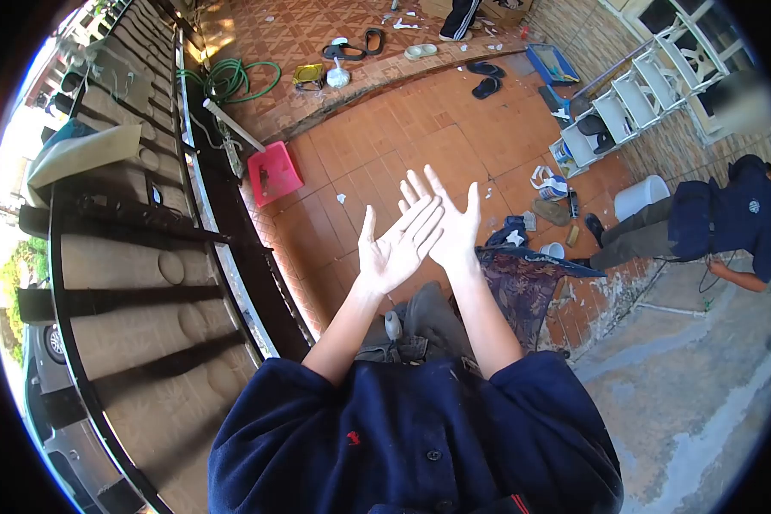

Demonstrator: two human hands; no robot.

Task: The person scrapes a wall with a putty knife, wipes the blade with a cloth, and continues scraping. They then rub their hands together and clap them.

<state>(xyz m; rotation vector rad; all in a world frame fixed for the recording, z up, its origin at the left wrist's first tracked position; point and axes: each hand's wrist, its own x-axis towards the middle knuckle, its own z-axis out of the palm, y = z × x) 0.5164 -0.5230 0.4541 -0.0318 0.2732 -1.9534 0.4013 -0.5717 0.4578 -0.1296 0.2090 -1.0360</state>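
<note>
Both of my hands are raised in front of my body, palms up and fingers spread. My left hand lies partly over the fingers of my right hand, so the two overlap near the fingertips. Neither holds anything. Beneath them is the orange tiled floor, well below the hands. My dark blue shirt and grey trousers show under my forearms.
A black railing runs along the left. On the floor are a pink dustpan, a green hose, black slippers and a white bucket. A white rack and another person are at right.
</note>
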